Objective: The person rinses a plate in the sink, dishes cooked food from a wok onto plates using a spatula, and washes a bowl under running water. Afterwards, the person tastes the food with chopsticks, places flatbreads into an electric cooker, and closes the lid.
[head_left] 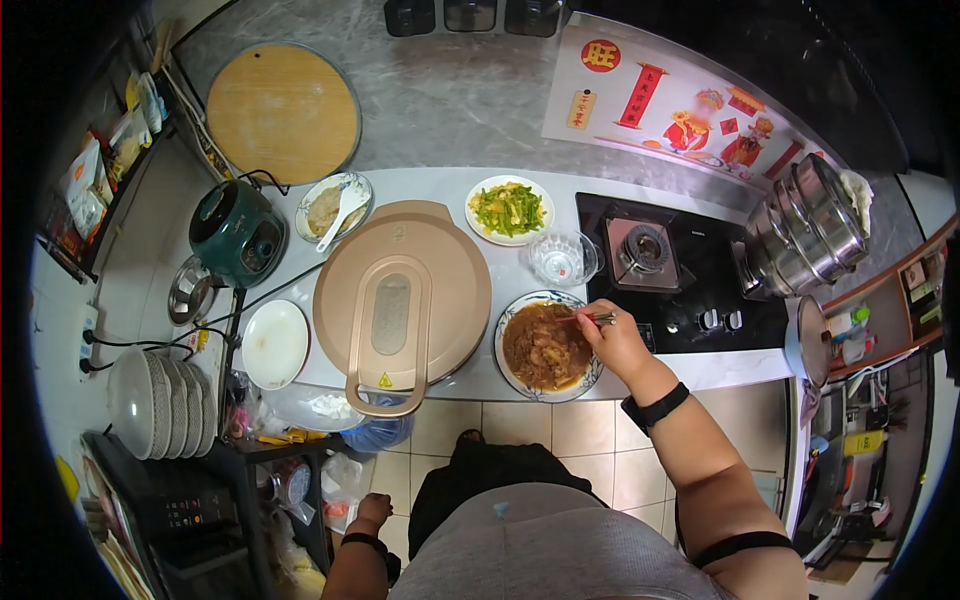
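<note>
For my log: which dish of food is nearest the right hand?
The plate of brown food: the chopsticks in the right hand reach over it. The green food's plate and the bowl with the white spoon stand farther off.

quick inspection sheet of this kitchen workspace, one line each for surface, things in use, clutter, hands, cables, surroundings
Surface: white counter, crowded but with bare patches.
Things in use: chopsticks, at brown food on a patterned plate.
Clutter: large lidded pan, green vegetables, clear bowl, white plate, white spoon in a bowl.
Hands: right hand grips the chopsticks; left hand is low beside the body, nothing seen in it.
Cables: black cable crosses the counter's left part.
Surroundings: black hob, steel pots, round wooden board at the back.
</note>
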### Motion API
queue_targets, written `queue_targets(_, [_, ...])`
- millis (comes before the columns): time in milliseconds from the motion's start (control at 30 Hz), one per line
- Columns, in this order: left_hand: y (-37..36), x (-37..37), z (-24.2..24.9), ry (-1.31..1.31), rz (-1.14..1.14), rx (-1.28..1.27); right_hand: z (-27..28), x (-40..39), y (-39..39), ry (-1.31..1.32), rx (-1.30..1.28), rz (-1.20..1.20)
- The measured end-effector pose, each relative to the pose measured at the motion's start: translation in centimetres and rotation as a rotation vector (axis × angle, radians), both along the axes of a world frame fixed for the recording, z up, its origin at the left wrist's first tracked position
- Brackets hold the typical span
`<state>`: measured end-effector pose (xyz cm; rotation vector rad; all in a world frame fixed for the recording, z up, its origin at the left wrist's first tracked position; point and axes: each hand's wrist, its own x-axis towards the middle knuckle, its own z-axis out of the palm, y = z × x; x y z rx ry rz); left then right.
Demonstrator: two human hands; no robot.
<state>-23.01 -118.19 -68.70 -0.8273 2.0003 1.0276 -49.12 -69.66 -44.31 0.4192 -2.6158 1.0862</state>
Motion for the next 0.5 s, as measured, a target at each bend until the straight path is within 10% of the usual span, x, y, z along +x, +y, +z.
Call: queue_targets(500, [-3.2,2.1,-6.4,0.174,-0.203,0.008,2.0,-0.6,0.1,0.051,0.037,-0.087])
